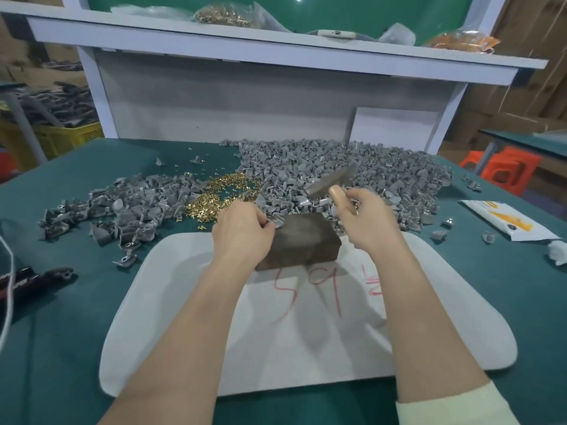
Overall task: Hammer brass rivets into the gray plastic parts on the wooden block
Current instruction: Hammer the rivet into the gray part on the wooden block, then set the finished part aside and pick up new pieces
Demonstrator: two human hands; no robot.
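Observation:
A dark wooden block (303, 240) sits on a white sheet (306, 332) in the middle of the green table. My left hand (242, 231) pinches a small gray plastic part (279, 223) at the block's upper left corner. My right hand (368, 220) grips the wooden handle of a hammer (329, 182), whose blurred metal head is raised above the block. A pile of brass rivets (217, 194) lies just behind my left hand. A big heap of gray plastic parts (337, 170) spreads behind the block.
A second heap of gray parts (122, 207) lies to the left. A white and yellow packet (503, 220) and crumpled tissue (557, 253) lie at the right. A white shelf unit (245, 99) rises behind the table. Dark items and a white cord (9, 286) lie at the left edge.

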